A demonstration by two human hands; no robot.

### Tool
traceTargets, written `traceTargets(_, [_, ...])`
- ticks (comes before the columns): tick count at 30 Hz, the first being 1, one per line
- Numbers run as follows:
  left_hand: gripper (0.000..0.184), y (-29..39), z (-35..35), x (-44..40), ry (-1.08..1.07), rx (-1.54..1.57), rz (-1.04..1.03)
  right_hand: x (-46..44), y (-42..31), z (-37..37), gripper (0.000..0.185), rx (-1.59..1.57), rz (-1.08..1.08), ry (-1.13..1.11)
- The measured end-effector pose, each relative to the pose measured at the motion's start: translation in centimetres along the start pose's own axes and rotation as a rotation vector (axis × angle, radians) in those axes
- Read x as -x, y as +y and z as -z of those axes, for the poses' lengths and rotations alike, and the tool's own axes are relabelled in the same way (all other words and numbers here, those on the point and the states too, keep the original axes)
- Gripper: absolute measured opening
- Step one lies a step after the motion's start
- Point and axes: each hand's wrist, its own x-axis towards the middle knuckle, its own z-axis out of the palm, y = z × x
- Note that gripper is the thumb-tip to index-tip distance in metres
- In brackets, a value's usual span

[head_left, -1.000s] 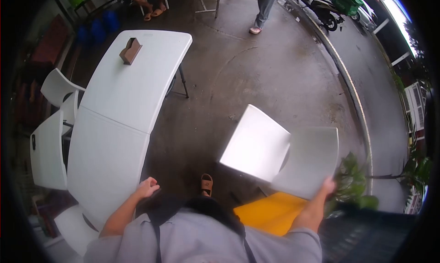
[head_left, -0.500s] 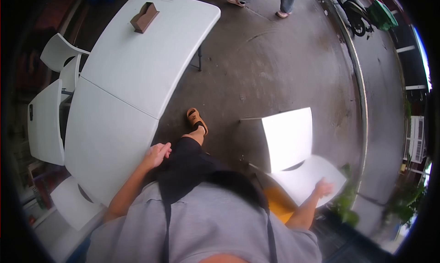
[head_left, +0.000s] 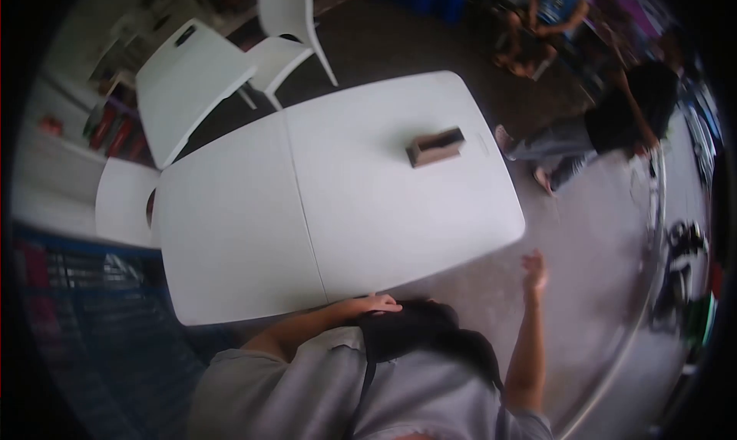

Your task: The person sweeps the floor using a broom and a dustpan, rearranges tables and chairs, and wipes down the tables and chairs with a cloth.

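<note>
A white folding table (head_left: pixel 230 225) stretches across the view in front of me, with a seam down its middle. On its right half sits a brown box-like holder (head_left: pixel 436 148). My left hand (head_left: pixel 378 305) is at the table's near edge, by my dark apron, its fingers together; whether they hold anything is hidden. Beyond the table's near right corner my right hand (head_left: pixel 535 271) is raised over the floor, blurred, with its fingers apart and nothing in them.
White chairs (head_left: pixel 285 56) (head_left: pixel 127 202) and a smaller white table (head_left: pixel 188 87) stand behind and left. A person in dark clothes (head_left: pixel 614 125) walks at the right; another person in blue (head_left: pixel 560 6) sits at the back. A curb and motorbike (head_left: pixel 679 286) are far right.
The view has swung left toward the table. The white chair my right hand was at has left the view, and that hand is now away from it. The walking person now shows more fully.
</note>
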Motion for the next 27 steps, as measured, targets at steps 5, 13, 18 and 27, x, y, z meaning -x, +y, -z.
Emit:
traceTargets(5, [0.084, -4.8, -3.3, -12.8, 0.309, 0.120, 0.108, -19.9, -1.0, -8.1, 0.059, 0.291, 0.011, -0.438])
traceTargets(13, [0.072, 17.2, -8.1, -20.3, 1.483, 1.760, -0.174, -28.3, 1.0, -16.7, 0.083, 0.103, -0.383, -0.979])
traceTargets(18, [0.074, 18.4, -7.4, -24.9, 1.799, 1.820, 0.155, -24.3, 1.3, -14.1, 0.085, 0.072, -0.458, -0.945])
traceTargets(27, [0.081, 24.4, -13.8, -27.8, 2.038, 1.428, 0.485, -20.2, -0.8, -7.5, 0.077, -0.210, -0.832, -1.308])
